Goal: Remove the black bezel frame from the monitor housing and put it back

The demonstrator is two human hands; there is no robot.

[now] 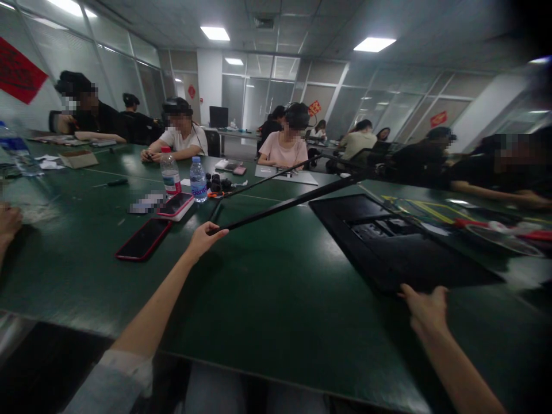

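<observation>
My left hand (202,238) is closed on one corner of a thin black frame (293,201), a bezel raised off the green table (276,310) and tilted up toward the right. My right hand (425,310) rests on the near edge of a flat black monitor panel (401,247) that lies face down, with its fingers curled over the rim. The frame's far side reaches over the panel. A red-edged phone (144,238) lies just left of my left hand.
Two water bottles (170,172), a second phone in a pink case (176,206) and small black parts (218,184) lie beyond the left hand. Several people sit round the table's far side. Another person's hand (8,221) is at the left edge. Coloured cables (474,221) lie at right.
</observation>
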